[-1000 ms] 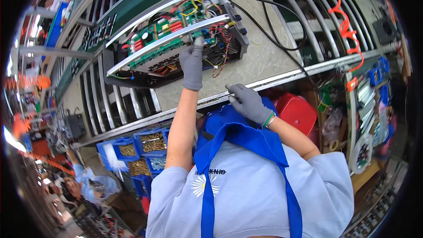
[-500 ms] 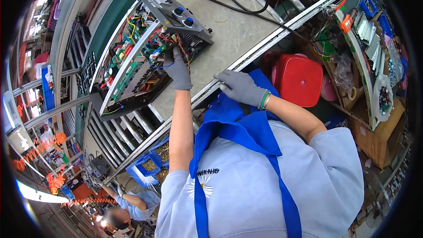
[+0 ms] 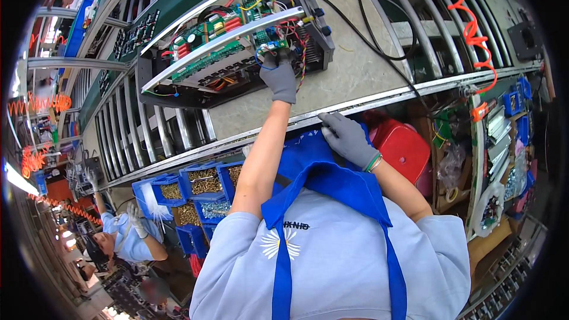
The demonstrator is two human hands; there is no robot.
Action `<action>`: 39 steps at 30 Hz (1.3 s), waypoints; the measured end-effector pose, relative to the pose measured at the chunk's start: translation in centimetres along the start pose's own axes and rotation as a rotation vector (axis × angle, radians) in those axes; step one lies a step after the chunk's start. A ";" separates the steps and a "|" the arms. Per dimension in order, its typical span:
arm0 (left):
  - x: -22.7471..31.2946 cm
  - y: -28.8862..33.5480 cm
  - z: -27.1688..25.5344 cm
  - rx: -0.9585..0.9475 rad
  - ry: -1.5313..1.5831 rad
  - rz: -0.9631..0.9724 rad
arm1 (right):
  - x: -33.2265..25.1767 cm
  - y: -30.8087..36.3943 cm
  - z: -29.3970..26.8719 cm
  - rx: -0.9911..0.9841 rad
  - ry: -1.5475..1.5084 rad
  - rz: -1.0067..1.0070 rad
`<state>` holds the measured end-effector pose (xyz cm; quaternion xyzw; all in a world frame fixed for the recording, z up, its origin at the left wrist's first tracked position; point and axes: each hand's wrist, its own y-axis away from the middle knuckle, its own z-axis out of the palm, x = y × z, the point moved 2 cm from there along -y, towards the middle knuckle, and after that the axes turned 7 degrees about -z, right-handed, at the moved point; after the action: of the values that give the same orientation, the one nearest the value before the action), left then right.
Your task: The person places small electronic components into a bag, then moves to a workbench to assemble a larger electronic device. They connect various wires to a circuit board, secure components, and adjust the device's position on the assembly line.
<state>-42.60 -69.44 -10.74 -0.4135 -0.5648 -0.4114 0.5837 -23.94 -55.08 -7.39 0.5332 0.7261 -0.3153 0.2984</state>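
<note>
An open electronic machine (image 3: 237,47) with a dark casing, metal rails, green circuit boards and coloured wires lies on the bench. My gloved left hand (image 3: 280,80) reaches into its near right side. The fingers close around a small circuit board (image 3: 272,46) among red, blue and yellow wires; the fingertips are partly hidden. My gloved right hand (image 3: 348,139) rests by the metal edge of the bench (image 3: 308,120), fingers loosely extended, holding nothing.
Blue bins of screws (image 3: 204,182) stand below the bench at left. A red stool (image 3: 403,153) is right of my right hand. Black cable (image 3: 379,38) loops over the bench; a coiled red hose (image 3: 468,24) hangs beyond it. Another person (image 3: 127,234) works at lower left.
The view has turned, so the machine appears further right and more level. My left hand stays inside the machine, and my right hand stays at the bench edge.
</note>
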 end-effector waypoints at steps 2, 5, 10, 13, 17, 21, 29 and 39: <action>-0.1 0.0 -0.5 -0.039 -0.059 -0.015 | -0.8 -0.7 -0.4 -0.018 -0.010 0.012; 1.9 2.7 -0.9 -0.183 0.161 -0.041 | -1.7 -1.3 -0.3 -0.001 -0.047 0.025; 6.3 7.8 -6.0 -0.191 -0.039 -0.025 | -3.1 -2.7 -1.6 0.058 -0.127 -0.009; 6.4 9.1 -8.9 -0.199 -0.180 0.124 | -5.3 -5.1 -3.0 0.107 -0.196 -0.025; 8.0 9.1 -10.7 -0.253 -0.386 0.234 | -7.8 -9.0 -2.2 0.047 -0.250 -0.077; 7.8 9.9 -12.0 -0.377 -0.598 0.188 | -8.1 -10.8 -1.0 -0.126 -0.142 -0.083; 4.5 9.2 -15.4 -0.354 -0.648 0.041 | -3.6 -12.0 -7.2 0.450 -0.305 -0.115; 1.7 9.8 -12.5 -0.467 -0.496 -0.196 | -4.7 -23.9 -9.1 0.210 0.235 -0.755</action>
<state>-29.24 -78.18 -9.43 -0.5670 -0.6170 -0.4705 0.2765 -46.66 -56.38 5.25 0.2895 0.8637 -0.4120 0.0205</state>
